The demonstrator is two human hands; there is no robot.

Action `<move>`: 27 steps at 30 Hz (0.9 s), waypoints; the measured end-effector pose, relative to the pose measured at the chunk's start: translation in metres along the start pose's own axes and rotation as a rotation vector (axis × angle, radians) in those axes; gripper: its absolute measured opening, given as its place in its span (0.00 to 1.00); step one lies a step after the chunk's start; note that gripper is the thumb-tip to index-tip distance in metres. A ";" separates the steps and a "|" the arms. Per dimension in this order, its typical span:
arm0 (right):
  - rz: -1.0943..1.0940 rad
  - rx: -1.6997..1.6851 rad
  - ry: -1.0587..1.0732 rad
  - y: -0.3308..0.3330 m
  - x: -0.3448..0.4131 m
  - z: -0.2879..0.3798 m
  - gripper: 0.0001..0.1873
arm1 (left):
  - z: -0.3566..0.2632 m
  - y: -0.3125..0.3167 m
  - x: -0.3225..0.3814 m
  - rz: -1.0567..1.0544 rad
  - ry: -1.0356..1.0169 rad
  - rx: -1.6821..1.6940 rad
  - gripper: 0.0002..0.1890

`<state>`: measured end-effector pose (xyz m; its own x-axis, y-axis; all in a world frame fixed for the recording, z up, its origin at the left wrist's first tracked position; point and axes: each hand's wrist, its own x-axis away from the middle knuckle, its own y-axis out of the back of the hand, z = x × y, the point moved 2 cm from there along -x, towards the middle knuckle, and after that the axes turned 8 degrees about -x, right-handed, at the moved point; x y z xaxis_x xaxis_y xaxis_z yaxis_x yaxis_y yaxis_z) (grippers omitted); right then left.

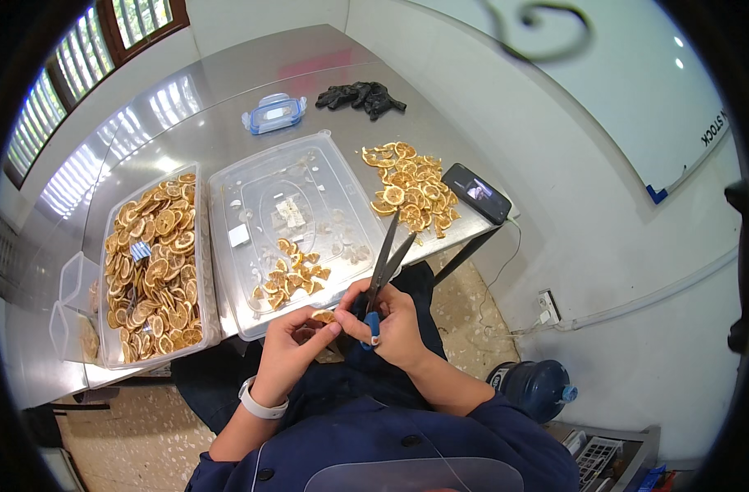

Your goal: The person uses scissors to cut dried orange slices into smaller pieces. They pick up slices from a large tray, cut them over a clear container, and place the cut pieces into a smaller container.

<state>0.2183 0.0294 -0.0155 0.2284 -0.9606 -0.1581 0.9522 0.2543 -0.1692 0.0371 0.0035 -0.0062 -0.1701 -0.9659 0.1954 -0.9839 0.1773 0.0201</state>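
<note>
Between the thumb and fingers of my left hand (pixel 297 338) is a dried citrus slice (pixel 323 316). My right hand (pixel 390 326) grips blue-handled scissors (pixel 384 264), their dark blades parted and pointing up and away from me. The right fingertips also meet the slice's edge. Just beyond my hands, small cut citrus pieces (pixel 291 273) lie on a clear plastic lid (pixel 344 184). Whole dried slices fill a clear plastic bin (pixel 208 307) to the left. A loose pile of dried slices (pixel 411 184) rests on the steel table (pixel 227 138) to the right.
A phone (pixel 478 194) with a lit screen and a cable sits at the table's right edge. Black gloves (pixel 362 97) and a small blue-rimmed container (pixel 276 114) lie farther back. Clear containers (pixel 73 313) stand left of the bin. A blue water jug (pixel 528 388) is on the floor.
</note>
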 end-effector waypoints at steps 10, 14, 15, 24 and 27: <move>0.110 -0.106 -0.068 0.000 -0.004 0.001 0.12 | -0.005 0.010 0.002 0.066 -0.117 -0.309 0.09; 0.123 -0.035 -0.043 0.001 -0.005 0.008 0.12 | -0.009 0.015 0.002 0.083 -0.074 -0.221 0.09; 0.125 0.018 -0.051 0.002 -0.004 0.011 0.12 | -0.008 0.016 0.003 0.079 -0.039 -0.203 0.09; 0.030 0.156 0.006 -0.003 -0.003 0.011 0.16 | -0.003 0.021 -0.001 -0.126 -0.031 0.147 0.09; 0.057 0.101 -0.043 -0.002 0.003 0.001 0.21 | -0.004 0.020 -0.002 -0.180 0.020 0.273 0.11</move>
<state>0.2175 0.0263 -0.0150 0.2896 -0.9493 -0.1225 0.9523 0.2986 -0.0622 0.0181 0.0100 -0.0018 0.0065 -0.9728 0.2315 -0.9768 -0.0557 -0.2069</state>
